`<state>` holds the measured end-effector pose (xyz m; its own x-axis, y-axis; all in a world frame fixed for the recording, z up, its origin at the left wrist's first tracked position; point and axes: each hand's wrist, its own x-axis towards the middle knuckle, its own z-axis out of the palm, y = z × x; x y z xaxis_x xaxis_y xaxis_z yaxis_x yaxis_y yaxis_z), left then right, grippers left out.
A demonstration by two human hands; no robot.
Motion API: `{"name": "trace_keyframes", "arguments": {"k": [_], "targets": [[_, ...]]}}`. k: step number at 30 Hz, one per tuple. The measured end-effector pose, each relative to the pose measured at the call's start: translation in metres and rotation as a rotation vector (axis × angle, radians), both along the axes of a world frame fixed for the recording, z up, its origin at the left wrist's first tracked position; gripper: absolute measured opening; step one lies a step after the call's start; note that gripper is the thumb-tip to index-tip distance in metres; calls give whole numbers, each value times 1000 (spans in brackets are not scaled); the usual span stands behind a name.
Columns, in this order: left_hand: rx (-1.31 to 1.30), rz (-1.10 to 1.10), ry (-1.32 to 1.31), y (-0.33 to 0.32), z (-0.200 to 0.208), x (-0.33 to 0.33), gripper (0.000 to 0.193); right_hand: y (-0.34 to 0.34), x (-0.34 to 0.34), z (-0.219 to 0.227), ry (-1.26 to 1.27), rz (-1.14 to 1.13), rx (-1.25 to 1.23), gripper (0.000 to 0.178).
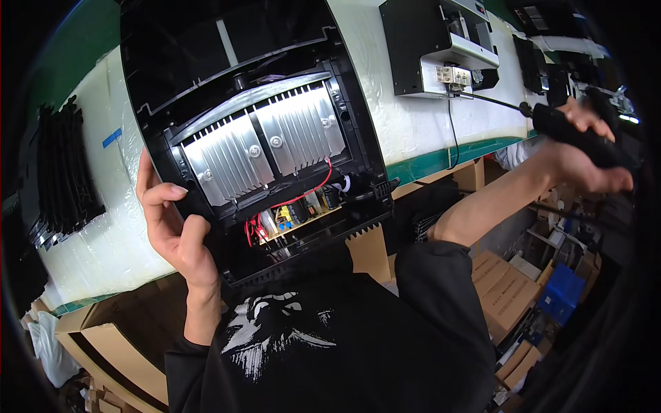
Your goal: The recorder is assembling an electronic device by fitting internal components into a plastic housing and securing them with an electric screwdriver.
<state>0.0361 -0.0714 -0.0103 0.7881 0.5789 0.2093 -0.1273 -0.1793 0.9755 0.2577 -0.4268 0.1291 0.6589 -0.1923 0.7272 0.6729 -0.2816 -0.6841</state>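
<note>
A black plastic housing [155,131] leans toward me at the table's near edge. Set into it are two finned silver heat sinks [231,160], held by screws. Below them a circuit board [303,219] with red wires shows through an opening. My left hand [175,230] grips the housing's left side, thumb bent over the rim and fingers partly hidden behind. Out to the right, my right hand [585,158] is wrapped around a black electric screwdriver [571,131], somewhat blurred. Its long thin bit reaches left to the front of a black and silver screw feeder [451,58].
Stacked black plastic parts [65,172] lie on the film-covered table [82,255] at the left. A black cable [452,131] hangs from the screw feeder over the green table edge. Below right are cardboard boxes [502,289] and a blue bin [561,292].
</note>
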Motion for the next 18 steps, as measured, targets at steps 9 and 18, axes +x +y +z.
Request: {"name": "trace_keyframes", "arguments": {"k": [9,18], "targets": [[-102,-56,-62,2,-1,-5,36,45,91,27,135,598,-81,24],[-86,-77,-129,-4,0,2,35,27,49,26,195,419,8,28]]}}
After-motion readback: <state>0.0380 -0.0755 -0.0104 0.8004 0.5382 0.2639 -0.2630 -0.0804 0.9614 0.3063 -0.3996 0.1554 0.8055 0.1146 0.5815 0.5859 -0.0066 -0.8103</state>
